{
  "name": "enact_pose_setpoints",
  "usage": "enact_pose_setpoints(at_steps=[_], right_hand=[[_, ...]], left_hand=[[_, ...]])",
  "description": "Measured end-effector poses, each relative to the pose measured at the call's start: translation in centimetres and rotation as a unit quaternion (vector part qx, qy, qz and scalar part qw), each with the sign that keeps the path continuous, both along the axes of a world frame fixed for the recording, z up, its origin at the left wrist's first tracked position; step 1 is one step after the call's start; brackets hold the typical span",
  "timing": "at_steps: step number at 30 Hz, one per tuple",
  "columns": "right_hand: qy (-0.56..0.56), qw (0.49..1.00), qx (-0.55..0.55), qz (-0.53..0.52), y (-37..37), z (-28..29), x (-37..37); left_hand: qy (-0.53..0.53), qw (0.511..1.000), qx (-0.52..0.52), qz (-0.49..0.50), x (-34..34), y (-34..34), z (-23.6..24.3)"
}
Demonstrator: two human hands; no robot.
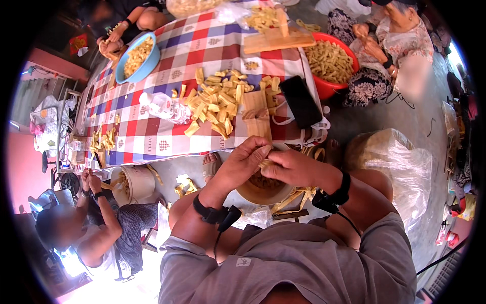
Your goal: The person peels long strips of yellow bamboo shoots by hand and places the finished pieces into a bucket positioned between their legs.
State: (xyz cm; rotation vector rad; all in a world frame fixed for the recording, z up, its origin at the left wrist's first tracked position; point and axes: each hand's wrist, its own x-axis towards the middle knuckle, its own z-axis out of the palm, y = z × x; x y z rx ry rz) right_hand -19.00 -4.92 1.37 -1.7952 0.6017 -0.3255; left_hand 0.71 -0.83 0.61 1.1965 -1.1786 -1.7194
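My left hand [246, 161] and my right hand [296, 167] meet in front of me, fingers closed together. A pale yellow strip piece [265, 163] shows between the fingertips, mostly hidden by them. Just below the hands is a round basin [263, 196] with more pieces inside. A wooden block tool [256, 112] lies at the table edge just beyond my hands. A heap of cut yellow pieces [215, 104] spreads beside it on the checked tablecloth [174, 66]. Long yellow strips [296, 200] hang near the basin's right side.
A clear bottle [164, 107] lies left of the heap, and a black phone [302, 101] rests at the right corner. A blue basin [153, 57] and red basin [349, 83] hold pieces. A plastic bag [397, 167] stands right. Other people sit around; a white bucket [139, 183] is left.
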Motion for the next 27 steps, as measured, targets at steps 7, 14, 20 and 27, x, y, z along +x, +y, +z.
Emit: enact_pose_setpoints(at_steps=[7, 14, 20, 27], right_hand=[[0.084, 0.991, -0.097, -0.023, 1.0, 2.3, -0.5], [0.053, 0.996, -0.024, -0.063, -0.2, 0.9, -0.4], [0.014, 0.993, -0.049, -0.107, -2.0, -1.8, 0.1], [-0.04, 0.976, 0.035, -0.211, -3.9, -2.8, 1.4]], left_hand=[[0.006, 0.999, 0.021, 0.034, 1.1, 0.5, 1.4], [-0.032, 0.995, 0.002, 0.095, 1.1, -0.5, 0.5], [-0.025, 0.989, -0.02, 0.142, 1.4, -1.6, -0.5], [-0.007, 0.984, -0.033, 0.175, 1.5, -2.5, -1.6]])
